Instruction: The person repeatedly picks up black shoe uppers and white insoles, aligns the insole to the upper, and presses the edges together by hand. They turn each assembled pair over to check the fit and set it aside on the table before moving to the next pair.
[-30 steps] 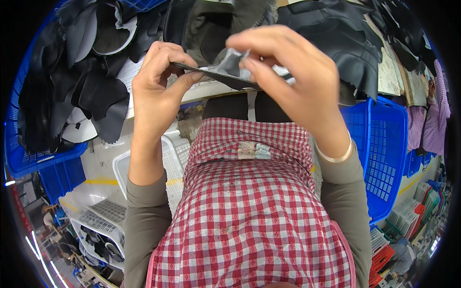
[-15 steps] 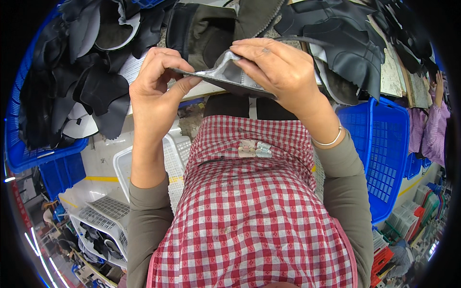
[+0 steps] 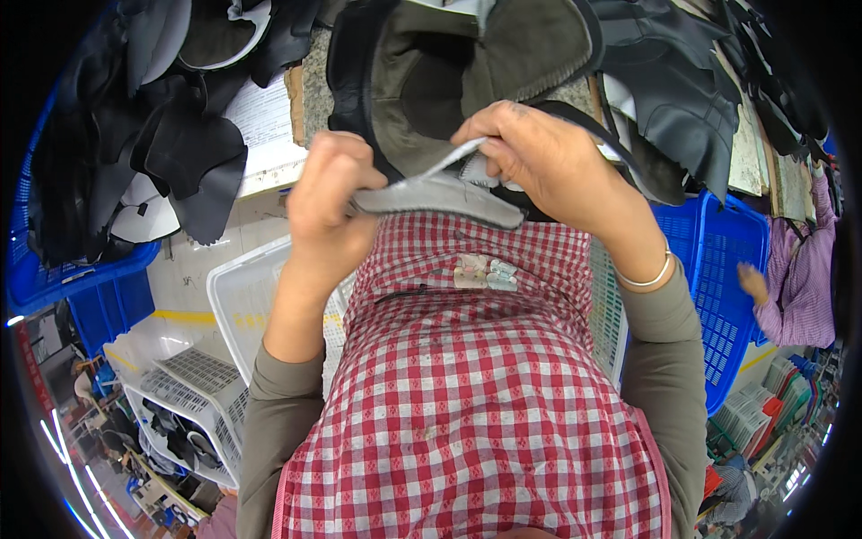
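Between my hands is a boot-upper piece (image 3: 449,199) with a pale grey lining side and a dark edge, folded into two flaps. My left hand (image 3: 334,202) is closed on its left end, its fingers slightly blurred. With thumb and fingers, my right hand (image 3: 552,166) pinches the raised pale flap. Just beyond, on the worktable, lies a larger black boot upper (image 3: 516,58) with a brownish-grey lining. Where the held piece ends behind my right fingers is hidden.
Black cut pieces (image 3: 193,157) heap over a blue basket (image 3: 112,274) at left. More black uppers (image 3: 669,90) cover the table's right side. A blue crate (image 3: 718,314) stands at right, near a person in a pink sleeve (image 3: 804,296). White baskets (image 3: 233,296) sit below.
Both hands have moved lower and slightly right, and the held piece has turned to show more grey lining. The larger upper behind it shows more fully. The other person's arm has lowered.
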`<action>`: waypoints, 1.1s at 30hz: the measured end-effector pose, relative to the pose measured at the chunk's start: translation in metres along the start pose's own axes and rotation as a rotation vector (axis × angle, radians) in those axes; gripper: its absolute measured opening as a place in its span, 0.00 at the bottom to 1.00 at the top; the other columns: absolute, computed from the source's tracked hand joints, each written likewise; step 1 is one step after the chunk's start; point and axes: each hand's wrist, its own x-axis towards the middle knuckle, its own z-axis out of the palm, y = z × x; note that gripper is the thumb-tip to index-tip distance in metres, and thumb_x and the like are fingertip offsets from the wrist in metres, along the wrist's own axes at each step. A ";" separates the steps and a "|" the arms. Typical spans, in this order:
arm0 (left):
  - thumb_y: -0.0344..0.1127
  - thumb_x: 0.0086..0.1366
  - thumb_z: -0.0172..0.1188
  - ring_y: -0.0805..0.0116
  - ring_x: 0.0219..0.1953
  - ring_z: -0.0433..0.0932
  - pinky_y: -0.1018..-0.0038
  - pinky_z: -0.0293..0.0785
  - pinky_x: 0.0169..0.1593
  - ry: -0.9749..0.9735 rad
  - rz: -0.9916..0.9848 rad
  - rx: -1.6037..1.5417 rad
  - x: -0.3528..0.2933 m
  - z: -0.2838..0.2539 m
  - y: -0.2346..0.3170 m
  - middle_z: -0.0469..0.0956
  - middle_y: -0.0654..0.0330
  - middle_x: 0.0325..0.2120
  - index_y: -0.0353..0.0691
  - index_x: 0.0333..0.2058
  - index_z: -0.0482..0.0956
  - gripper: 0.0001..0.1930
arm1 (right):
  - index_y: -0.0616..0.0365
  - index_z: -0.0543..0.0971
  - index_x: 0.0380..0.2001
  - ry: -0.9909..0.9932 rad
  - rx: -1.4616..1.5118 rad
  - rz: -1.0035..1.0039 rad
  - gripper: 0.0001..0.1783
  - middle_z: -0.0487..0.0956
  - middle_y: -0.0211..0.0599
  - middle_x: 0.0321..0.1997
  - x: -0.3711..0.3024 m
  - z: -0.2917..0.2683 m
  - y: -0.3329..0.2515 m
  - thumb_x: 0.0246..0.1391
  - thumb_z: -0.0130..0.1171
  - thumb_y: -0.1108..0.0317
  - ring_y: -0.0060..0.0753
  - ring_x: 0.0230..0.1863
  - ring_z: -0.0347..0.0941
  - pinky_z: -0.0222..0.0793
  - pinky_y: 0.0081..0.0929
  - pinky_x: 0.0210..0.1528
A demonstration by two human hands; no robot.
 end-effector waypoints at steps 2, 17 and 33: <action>0.14 0.31 0.60 0.55 0.33 0.74 0.67 0.70 0.36 -0.089 0.039 0.072 -0.001 0.004 0.002 0.70 0.55 0.28 0.33 0.33 0.80 0.22 | 0.62 0.77 0.48 -0.021 -0.078 -0.056 0.13 0.80 0.41 0.43 -0.006 0.003 -0.001 0.60 0.60 0.81 0.37 0.40 0.81 0.78 0.30 0.42; 0.36 0.34 0.64 0.65 0.25 0.73 0.70 0.65 0.25 -0.026 0.277 0.197 0.003 0.001 0.020 0.67 0.63 0.20 0.36 0.29 0.87 0.19 | 0.48 0.86 0.33 0.363 -0.665 -0.441 0.09 0.86 0.19 0.33 -0.019 0.004 -0.011 0.46 0.67 0.64 0.21 0.30 0.75 0.67 0.23 0.34; 0.24 0.35 0.67 0.60 0.27 0.75 0.69 0.67 0.27 -0.106 0.379 0.379 0.084 -0.023 0.047 0.71 0.61 0.24 0.43 0.28 0.81 0.16 | 0.53 0.86 0.35 0.092 -0.504 -0.117 0.14 0.78 0.31 0.21 -0.002 -0.018 -0.036 0.45 0.74 0.62 0.38 0.28 0.77 0.72 0.36 0.41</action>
